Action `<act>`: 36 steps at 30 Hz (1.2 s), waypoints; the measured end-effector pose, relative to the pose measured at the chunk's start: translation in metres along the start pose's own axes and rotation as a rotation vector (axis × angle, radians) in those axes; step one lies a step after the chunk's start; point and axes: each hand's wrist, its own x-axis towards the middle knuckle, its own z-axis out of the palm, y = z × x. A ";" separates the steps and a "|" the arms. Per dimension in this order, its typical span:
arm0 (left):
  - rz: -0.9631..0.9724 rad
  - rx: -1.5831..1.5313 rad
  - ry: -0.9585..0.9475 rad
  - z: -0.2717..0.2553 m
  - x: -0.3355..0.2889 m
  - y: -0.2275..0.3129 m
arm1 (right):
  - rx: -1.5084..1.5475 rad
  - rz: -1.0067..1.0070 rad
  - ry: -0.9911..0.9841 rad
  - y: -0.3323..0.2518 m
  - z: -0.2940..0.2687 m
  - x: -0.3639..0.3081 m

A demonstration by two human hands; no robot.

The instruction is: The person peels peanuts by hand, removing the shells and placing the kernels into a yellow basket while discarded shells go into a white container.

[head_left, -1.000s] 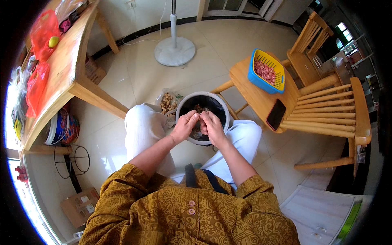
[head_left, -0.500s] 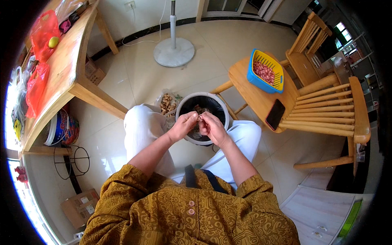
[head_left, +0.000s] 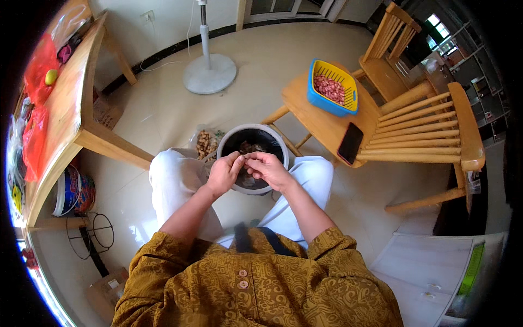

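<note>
My left hand (head_left: 225,173) and my right hand (head_left: 267,170) meet at the fingertips over a round pale bin (head_left: 279,138) lined with a black bag. Both are closed in a pinch on a small thing that looks like a peanut, mostly hidden by the fingers. Brown scraps that look like peanut shells (head_left: 249,147) lie inside the bin, between my knees. Just left of the bin, a clear plastic bag on the floor holds unshelled peanuts (head_left: 206,143). Pinkish-red shelled peanuts (head_left: 329,89) fill part of a yellow slatted basket set in a blue one (head_left: 333,109).
The baskets and a dark phone (head_left: 350,143) rest on a wooden chair (head_left: 294,94) to the right. At left stands a wooden table (head_left: 68,117) with red plastic bags (head_left: 36,143). A round white stand base (head_left: 210,74) is on the floor ahead.
My view has shifted, so the whole scene sits further left in the picture. Both hands stay pinched together over the bin, with small finger movements.
</note>
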 end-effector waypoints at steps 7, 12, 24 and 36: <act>-0.016 -0.187 0.037 0.006 0.001 -0.005 | 0.048 -0.060 0.033 -0.002 0.001 -0.001; -0.333 -0.867 -0.064 0.006 0.005 -0.010 | 0.208 0.040 0.054 0.001 -0.008 -0.001; -0.500 -1.056 -0.168 0.001 0.009 -0.010 | 0.546 -0.751 0.312 -0.172 -0.094 -0.004; -0.487 -1.166 -0.276 0.004 0.014 -0.015 | -0.280 -0.791 0.943 -0.170 -0.150 0.015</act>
